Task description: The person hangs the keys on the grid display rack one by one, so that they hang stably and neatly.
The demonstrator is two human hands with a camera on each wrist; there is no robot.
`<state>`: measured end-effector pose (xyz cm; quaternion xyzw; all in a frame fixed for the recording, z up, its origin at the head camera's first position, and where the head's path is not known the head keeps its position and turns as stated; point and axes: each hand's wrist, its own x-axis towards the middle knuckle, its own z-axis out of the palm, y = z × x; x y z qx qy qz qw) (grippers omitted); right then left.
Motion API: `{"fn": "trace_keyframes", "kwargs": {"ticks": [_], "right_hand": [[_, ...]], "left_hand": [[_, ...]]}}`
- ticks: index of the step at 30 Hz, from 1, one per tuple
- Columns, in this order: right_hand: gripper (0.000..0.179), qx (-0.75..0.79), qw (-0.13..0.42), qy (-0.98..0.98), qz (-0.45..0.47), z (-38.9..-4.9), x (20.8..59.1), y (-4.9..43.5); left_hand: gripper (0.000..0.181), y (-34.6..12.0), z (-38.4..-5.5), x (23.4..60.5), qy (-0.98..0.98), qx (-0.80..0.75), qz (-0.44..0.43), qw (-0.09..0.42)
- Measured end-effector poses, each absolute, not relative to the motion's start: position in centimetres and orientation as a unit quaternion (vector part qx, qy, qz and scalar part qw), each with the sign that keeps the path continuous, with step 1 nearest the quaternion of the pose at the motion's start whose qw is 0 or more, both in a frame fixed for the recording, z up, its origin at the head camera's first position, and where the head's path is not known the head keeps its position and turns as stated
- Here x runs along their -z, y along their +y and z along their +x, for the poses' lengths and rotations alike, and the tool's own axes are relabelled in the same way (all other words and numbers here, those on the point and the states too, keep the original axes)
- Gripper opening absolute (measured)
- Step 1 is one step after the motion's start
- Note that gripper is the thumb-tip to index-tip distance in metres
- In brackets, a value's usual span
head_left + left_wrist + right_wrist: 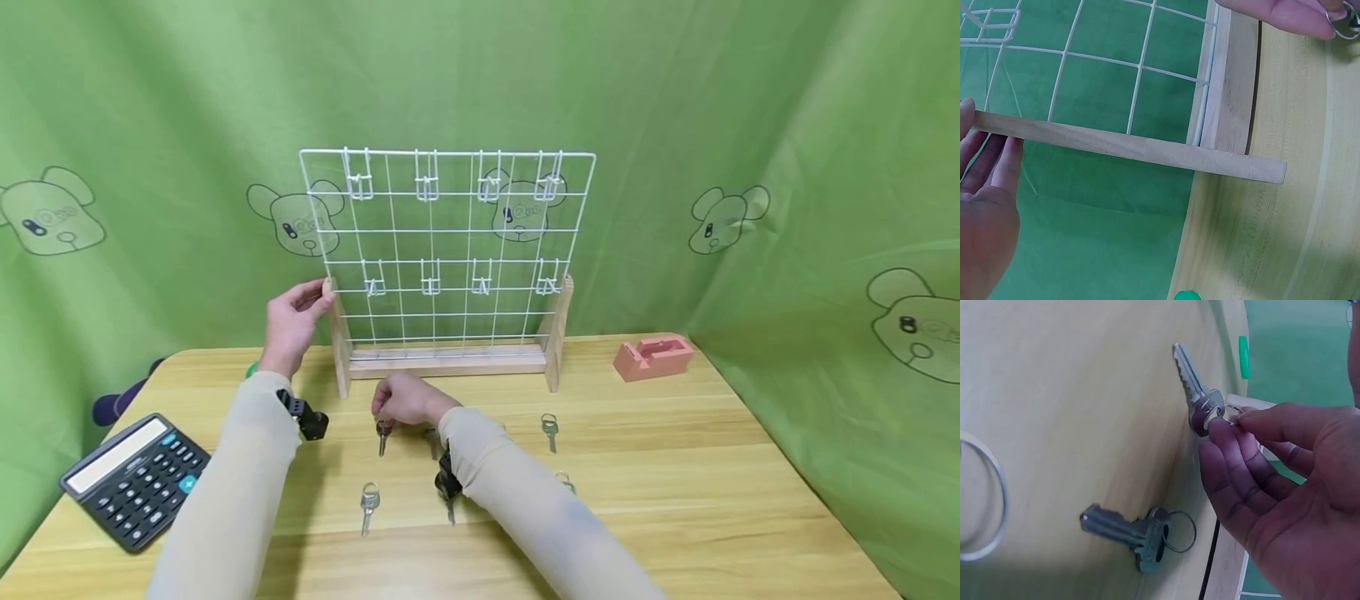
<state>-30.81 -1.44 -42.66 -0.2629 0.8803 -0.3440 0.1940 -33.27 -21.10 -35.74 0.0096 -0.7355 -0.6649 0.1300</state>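
A white wire grid rack point(450, 231) stands on a wooden base at the back of the table. My left hand point(288, 329) holds the top of its left wooden upright point(1147, 150), thumb on one side and fingers on the other. In front of the base, my right hand point(411, 400) pinches the small ring point(1233, 411) of a silver key point(1191, 378) between thumb and fingers. The key's blade points away from the fingertips, close over the tabletop. Another ringed key point(1138, 534) lies beside that hand.
More keys lie about the table, one key point(371, 504) at the front left and another key point(550, 432) to the right. White hooks point(427, 177) hang in two rows on the grid. A calculator point(138, 479) lies left; a pink tape dispenser point(654, 358) stands right.
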Motion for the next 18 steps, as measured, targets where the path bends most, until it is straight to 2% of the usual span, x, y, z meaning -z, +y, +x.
{"fn": "trace_keyframes", "kwargs": {"ticks": [18], "right_hand": [[0.013, 0.393, 0.171, 0.853, -0.298, -30.1, 40.8, -0.5]], "left_hand": [[0.048, -21.3, -33.2, 35.9, -0.741, 0.658, 0.008, 0.13]]}}
